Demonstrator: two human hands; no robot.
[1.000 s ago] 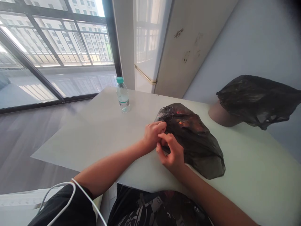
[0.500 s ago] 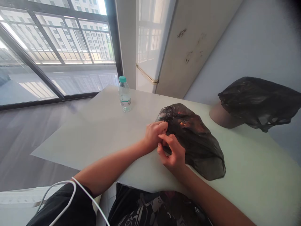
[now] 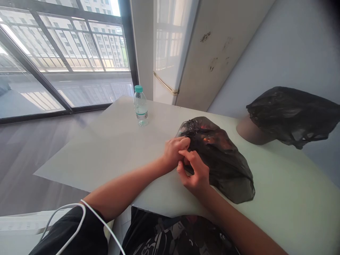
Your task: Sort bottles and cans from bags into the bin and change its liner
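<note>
A thin black plastic bag [image 3: 223, 166] lies on the pale table [image 3: 111, 141], with reddish-orange contents showing through it. My left hand [image 3: 175, 152] is closed in a fist at the bag's near left edge, its fingers curled round part of the dark plastic. Just to its right, my right hand [image 3: 195, 171] has thumb and index finger bent toward each other beside the left fist. Its fingertips meet at the left hand, and whatever they pinch is too small to make out.
A clear bottle with a teal cap [image 3: 140, 108] stands upright at the back of the table. At the right, another black bag [image 3: 294, 113] covers part of a brownish rounded object [image 3: 253, 131]. A white cable [image 3: 82, 219] crosses my left sleeve.
</note>
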